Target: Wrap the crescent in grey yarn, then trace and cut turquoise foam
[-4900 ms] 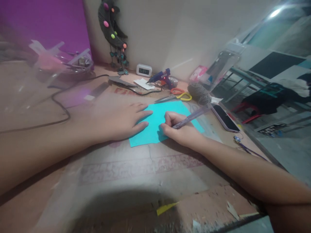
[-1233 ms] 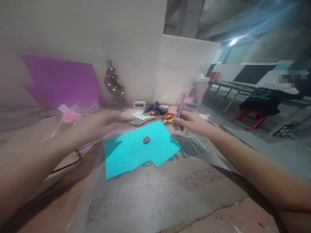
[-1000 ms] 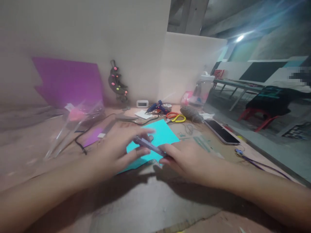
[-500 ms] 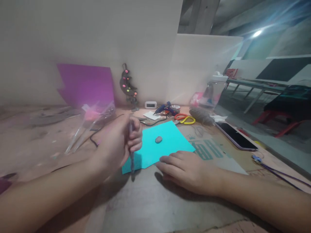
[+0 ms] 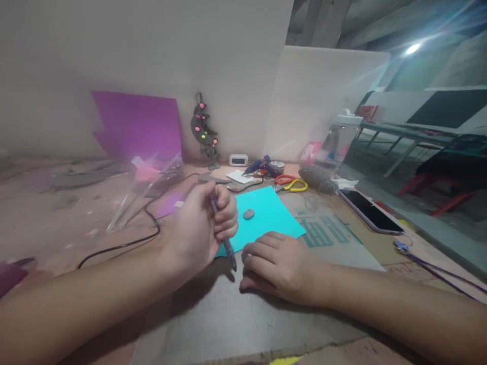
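Observation:
My left hand [image 5: 203,228] is closed in a fist around a slim grey pen [image 5: 229,255], its dark tip pointing down towards the board. My right hand [image 5: 279,266] rests on the board with curled fingers; a bit of something grey shows between fingers and thumb, too small to name. Between and beyond both hands lies a bright turquoise sheet [image 5: 266,218], partly hidden by them. On it sits a small grey oval piece [image 5: 248,214], touched by neither hand.
Behind the sheet are a blue glue gun [image 5: 261,165], scissors with red and yellow handles [image 5: 294,183] and a small white digital clock [image 5: 238,160]. A phone [image 5: 369,210] lies at right. Purple sheets [image 5: 140,126] and a moon-shaped ornament [image 5: 201,126] lean against the wall.
My left hand has moved right with the pen, which now slants towards my right hand. My right hand's thumb has come into view, with something grey beside it.

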The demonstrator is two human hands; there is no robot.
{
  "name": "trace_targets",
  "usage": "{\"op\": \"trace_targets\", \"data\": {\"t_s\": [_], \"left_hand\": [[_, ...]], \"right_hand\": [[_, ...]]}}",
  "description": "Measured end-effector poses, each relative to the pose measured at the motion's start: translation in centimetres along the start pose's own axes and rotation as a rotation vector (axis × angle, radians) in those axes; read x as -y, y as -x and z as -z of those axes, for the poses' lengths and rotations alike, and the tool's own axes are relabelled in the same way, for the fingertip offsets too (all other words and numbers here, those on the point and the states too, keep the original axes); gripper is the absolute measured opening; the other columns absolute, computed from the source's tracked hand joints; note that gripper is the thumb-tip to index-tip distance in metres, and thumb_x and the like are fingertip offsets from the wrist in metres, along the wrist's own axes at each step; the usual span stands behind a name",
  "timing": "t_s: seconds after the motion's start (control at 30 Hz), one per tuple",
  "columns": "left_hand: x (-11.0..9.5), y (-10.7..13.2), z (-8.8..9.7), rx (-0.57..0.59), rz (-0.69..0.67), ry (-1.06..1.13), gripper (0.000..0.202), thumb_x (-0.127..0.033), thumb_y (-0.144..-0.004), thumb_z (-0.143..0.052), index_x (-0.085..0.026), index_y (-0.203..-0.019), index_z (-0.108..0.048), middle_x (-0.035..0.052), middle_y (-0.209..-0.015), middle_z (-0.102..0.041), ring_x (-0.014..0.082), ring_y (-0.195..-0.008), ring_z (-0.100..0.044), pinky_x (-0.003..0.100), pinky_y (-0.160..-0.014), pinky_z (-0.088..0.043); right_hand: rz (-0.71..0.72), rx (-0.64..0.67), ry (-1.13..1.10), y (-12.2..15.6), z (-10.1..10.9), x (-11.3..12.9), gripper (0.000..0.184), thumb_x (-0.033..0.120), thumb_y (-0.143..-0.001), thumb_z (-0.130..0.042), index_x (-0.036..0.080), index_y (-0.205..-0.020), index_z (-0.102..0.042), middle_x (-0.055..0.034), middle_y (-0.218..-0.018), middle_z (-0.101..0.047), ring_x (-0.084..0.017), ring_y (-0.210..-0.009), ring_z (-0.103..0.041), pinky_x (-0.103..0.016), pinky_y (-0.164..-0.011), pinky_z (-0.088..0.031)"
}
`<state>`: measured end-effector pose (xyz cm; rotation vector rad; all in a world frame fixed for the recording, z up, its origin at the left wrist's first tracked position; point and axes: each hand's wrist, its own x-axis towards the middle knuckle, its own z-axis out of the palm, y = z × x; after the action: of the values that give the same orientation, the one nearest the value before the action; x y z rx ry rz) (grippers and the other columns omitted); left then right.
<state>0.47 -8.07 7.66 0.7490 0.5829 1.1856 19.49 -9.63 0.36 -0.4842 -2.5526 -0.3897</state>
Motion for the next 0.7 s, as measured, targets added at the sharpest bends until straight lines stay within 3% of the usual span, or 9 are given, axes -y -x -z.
{"op": "trace_targets", "data": {"t_s": [0.3,0.47,0.57,0.7], "left_hand": [[0.8,-0.1,0.1,-0.038,0.023,0.016,0.045,-0.025,-0.098,-0.032,-0.019,-0.055,-0.044,-0.0039,-0.049,-0.025,0.0094,-0.040,-0.017,0.016,-0.034,-0.022],[1.1,0.4,-0.1,-0.038,0.123,0.035,0.041,-0.024,-0.095,-0.038,-0.019,-0.054,-0.040,-0.0053,-0.046,-0.022,0.0082,-0.041,-0.008,0.015,-0.032,-0.016],[1.0,0.6,-0.2,-0.016,0.098,0.035,0.039,-0.023,-0.094,-0.038,-0.019,-0.055,-0.041,-0.0055,-0.045,-0.022,0.0083,-0.041,-0.007,0.014,-0.032,-0.016],[1.2,0.5,0.0,0.028,0.088,0.060,0.037,-0.022,-0.094,-0.037,-0.019,-0.058,-0.043,-0.0058,-0.045,-0.024,0.0085,-0.041,-0.008,0.013,-0.032,-0.019]], "right_hand": [[0.026,0.000,0.023,-0.6,0.0,-0.2,0.028,0.032,-0.104,-0.057,0.016,-0.083,-0.065,-0.0033,-0.078,-0.069,-0.017,-0.071,-0.059,-0.032,-0.067,-0.042],[0.025,-0.005,-0.002,-0.5,-0.3,0.1,0.034,0.039,-0.104,-0.058,0.017,-0.078,-0.065,-0.0019,-0.073,-0.067,-0.017,-0.069,-0.059,-0.032,-0.065,-0.041],[0.055,0.023,-0.033,-0.4,-0.3,0.2,0.038,0.047,-0.103,-0.058,0.018,-0.080,-0.066,-0.0017,-0.073,-0.067,-0.017,-0.072,-0.060,-0.033,-0.065,-0.040],[0.084,-0.005,-0.020,-0.7,-0.1,0.3,0.034,0.042,-0.101,-0.062,0.018,-0.077,-0.065,-0.0010,-0.073,-0.066,-0.017,-0.070,-0.058,-0.033,-0.064,-0.040]]}}
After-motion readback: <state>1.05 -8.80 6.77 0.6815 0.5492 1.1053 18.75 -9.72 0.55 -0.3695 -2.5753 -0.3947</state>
